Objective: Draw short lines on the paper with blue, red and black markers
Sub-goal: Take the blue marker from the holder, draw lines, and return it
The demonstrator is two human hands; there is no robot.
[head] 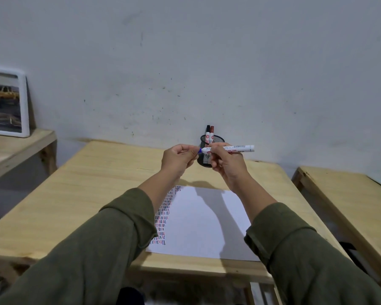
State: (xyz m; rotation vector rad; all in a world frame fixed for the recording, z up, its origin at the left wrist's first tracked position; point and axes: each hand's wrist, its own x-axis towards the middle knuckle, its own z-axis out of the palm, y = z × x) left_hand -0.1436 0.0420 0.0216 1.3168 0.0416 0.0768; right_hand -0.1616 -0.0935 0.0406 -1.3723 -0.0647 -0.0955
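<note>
- The white-barrelled marker with a blue tip (pixel 228 148) lay almost level in the air above the counter, its blue end pointing left and its printed barrel running right.
- The white rectangular sheet of paper (pixel 198 223) lay flat on the counter; rows of short blue, red and black lines filled a strip down its left edge, and the remainder was blank.
- The white marker with a black cap (pixel 207 133) and the white marker with a red-brown cap (pixel 211 134) stood upright, side by side, caps up, in a mesh cup.
</note>
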